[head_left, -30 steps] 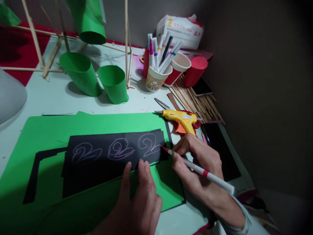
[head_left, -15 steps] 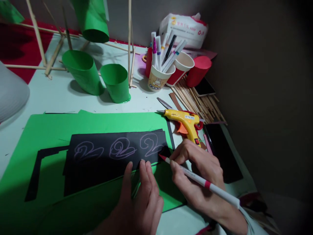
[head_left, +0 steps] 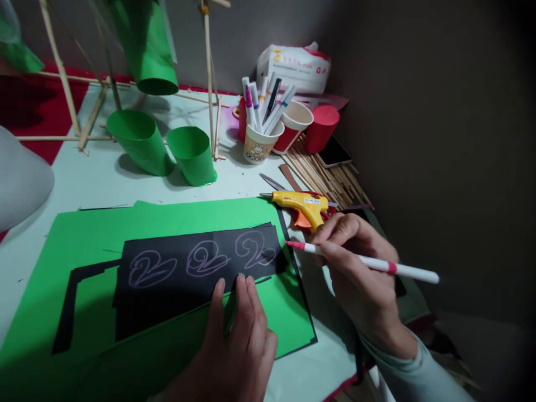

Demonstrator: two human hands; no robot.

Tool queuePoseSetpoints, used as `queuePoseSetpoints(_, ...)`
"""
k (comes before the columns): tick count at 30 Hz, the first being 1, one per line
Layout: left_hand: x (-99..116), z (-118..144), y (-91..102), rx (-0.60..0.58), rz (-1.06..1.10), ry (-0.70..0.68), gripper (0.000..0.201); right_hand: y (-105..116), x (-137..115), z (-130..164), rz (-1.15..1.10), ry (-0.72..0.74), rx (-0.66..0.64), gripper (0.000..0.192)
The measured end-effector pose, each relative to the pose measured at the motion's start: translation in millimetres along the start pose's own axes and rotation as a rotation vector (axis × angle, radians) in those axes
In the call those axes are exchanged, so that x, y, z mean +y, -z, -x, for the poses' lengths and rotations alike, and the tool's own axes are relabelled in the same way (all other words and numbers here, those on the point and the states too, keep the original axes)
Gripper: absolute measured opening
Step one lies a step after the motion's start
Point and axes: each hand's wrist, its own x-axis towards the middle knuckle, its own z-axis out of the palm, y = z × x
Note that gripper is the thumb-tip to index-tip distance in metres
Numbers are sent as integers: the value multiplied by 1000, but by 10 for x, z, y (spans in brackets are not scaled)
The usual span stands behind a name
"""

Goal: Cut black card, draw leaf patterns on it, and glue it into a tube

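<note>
My right hand (head_left: pixel 368 293) pinches a white felt-tip marker (head_left: pixel 412 272) with a pink-red tip. The tip points left and is raised near the right end of the black paper (head_left: pixel 176 298). Three pinkish looping outlines, each like a curled swan shape, run across that paper; the rightmost outline (head_left: pixel 254 249) lies nearest the tip. My left hand (head_left: pixel 245 335) rests with fingertips apart on the black paper's lower edge, holding nothing. Beneath it all lies a bright green sheet (head_left: pixel 100 223), with a cut black strip (head_left: pixel 67 307) at its left.
Beyond my right hand lie a yellow glue gun (head_left: pixel 304 205) and scissors (head_left: pixel 272 182). A paper cup (head_left: pixel 257 149) full of markers stands behind, near bundled wooden sticks (head_left: pixel 322 173). Green paper cups (head_left: pixel 192 153) and a stick frame (head_left: pixel 209 84) stand at the back left.
My right hand has lifted the marker up and right, off the third outline, which gained a line closing its lower right. My left hand stays on the paper. The view has shifted slightly.
</note>
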Motion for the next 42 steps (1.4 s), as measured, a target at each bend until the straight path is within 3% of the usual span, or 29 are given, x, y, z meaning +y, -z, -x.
queuePoseSetpoints(8,6,26,-36,5,5,11,26,-71,-70,0,253,72,-180,23)
queuePoseSetpoints(17,15,73,-248,147,1,0,17,-138,-28,91,334,131,-366,20)
queuePoseSetpoints(24,-7,125,-346,175,-9,-68,18,-155,-24,92,370,107,-333,19)
queuePoseSetpoints(36,64,90,-282,178,-45,24,20,-175,8,92,374,127,-370,16)
queuePoseSetpoints(42,50,36,-241,195,-83,43,24,-152,17,57,187,36,-223,22)
